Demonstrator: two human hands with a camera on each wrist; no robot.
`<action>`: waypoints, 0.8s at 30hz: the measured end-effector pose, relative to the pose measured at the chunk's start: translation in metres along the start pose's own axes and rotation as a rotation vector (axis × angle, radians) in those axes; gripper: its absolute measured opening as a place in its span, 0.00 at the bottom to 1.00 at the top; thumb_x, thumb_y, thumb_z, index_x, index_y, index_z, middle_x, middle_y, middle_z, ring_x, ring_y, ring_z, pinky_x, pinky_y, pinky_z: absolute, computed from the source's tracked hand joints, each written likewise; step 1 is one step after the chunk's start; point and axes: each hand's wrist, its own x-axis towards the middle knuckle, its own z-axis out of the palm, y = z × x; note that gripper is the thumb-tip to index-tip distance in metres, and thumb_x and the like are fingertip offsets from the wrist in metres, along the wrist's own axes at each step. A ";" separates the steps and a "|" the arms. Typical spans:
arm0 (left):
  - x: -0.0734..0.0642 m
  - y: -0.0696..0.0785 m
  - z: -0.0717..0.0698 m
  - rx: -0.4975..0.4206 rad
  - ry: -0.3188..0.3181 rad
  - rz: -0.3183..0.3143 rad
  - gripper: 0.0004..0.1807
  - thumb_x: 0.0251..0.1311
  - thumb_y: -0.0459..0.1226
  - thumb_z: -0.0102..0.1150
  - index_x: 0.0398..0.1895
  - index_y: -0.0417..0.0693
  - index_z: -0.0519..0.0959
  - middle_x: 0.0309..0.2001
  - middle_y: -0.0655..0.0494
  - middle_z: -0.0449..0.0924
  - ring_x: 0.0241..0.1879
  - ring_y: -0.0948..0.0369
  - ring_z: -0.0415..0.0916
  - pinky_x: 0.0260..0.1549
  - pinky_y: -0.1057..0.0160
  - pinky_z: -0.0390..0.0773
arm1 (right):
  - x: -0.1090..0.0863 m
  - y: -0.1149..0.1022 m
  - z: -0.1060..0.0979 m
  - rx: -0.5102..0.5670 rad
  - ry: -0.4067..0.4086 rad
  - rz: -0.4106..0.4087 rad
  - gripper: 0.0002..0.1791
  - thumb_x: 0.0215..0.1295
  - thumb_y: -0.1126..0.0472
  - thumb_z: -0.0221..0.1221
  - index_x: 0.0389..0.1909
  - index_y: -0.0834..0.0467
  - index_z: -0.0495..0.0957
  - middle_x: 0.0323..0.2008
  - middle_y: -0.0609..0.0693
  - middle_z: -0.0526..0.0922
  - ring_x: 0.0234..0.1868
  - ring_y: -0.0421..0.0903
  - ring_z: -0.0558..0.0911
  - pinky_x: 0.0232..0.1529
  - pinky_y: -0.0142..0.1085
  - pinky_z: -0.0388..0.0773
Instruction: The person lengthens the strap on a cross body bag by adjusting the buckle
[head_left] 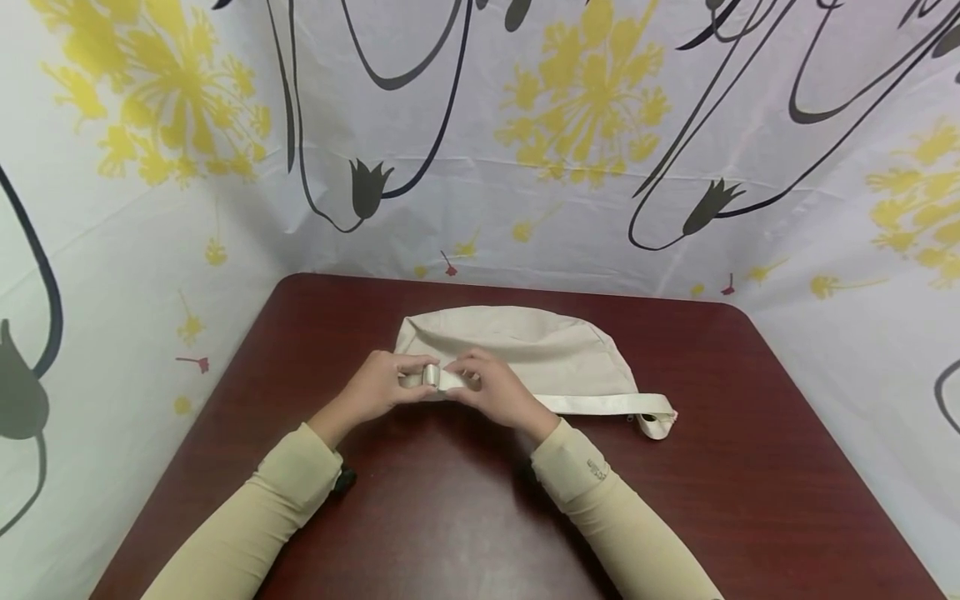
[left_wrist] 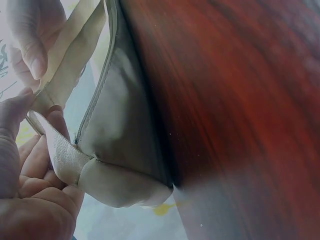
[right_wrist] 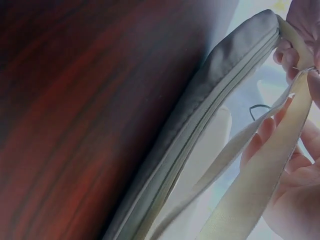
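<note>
A pale bag (head_left: pixel 517 342) lies near the back of the red-brown table (head_left: pixel 750 500). The left hand (head_left: pixel 381 385) pinches its strap (head_left: pixel 592 405) by the bag's left corner. The right hand (head_left: pixel 495 390) pinches the strap just beside it. Both hands hide part of the bag. A shiny bit between them may be a buckle. A flowery cloth (head_left: pixel 465 167) hangs behind, and a black thing (head_left: pixel 345 480) peeks out by the left sleeve (head_left: pixel 292 483).
</note>
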 end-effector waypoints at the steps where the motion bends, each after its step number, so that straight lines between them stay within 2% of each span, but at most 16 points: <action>1: 0.000 0.000 0.000 -0.008 0.004 -0.005 0.22 0.52 0.45 0.71 0.52 0.50 0.83 0.28 0.59 0.85 0.18 0.68 0.65 0.22 0.68 0.71 | 0.001 -0.001 0.000 0.002 0.000 0.003 0.15 0.57 0.58 0.69 0.45 0.57 0.83 0.42 0.47 0.80 0.43 0.42 0.78 0.47 0.37 0.75; 6: 0.000 -0.001 0.000 -0.049 0.021 -0.027 0.23 0.52 0.47 0.71 0.51 0.50 0.83 0.35 0.56 0.87 0.23 0.68 0.72 0.25 0.68 0.74 | 0.004 -0.005 0.001 0.013 0.006 0.003 0.14 0.58 0.59 0.68 0.45 0.57 0.83 0.43 0.47 0.80 0.44 0.43 0.78 0.48 0.37 0.75; 15: -0.003 -0.005 -0.003 -0.211 0.015 -0.148 0.25 0.52 0.49 0.71 0.53 0.53 0.83 0.42 0.54 0.86 0.30 0.65 0.79 0.29 0.66 0.77 | 0.004 -0.006 0.000 -0.034 -0.007 0.024 0.22 0.58 0.57 0.68 0.52 0.60 0.79 0.45 0.51 0.79 0.46 0.46 0.78 0.49 0.39 0.76; 20: -0.004 -0.006 -0.003 -0.288 0.008 -0.145 0.26 0.54 0.47 0.70 0.55 0.47 0.81 0.45 0.48 0.85 0.42 0.62 0.83 0.33 0.68 0.78 | 0.002 -0.002 -0.001 -0.029 -0.012 0.034 0.17 0.58 0.58 0.68 0.47 0.57 0.82 0.40 0.47 0.79 0.40 0.42 0.76 0.45 0.36 0.74; 24: -0.004 -0.006 -0.003 -0.303 -0.011 -0.146 0.27 0.55 0.47 0.69 0.57 0.46 0.79 0.47 0.47 0.84 0.46 0.59 0.82 0.35 0.68 0.78 | 0.002 -0.001 -0.001 -0.026 -0.004 0.020 0.15 0.59 0.58 0.67 0.46 0.57 0.83 0.39 0.47 0.80 0.39 0.41 0.75 0.43 0.35 0.72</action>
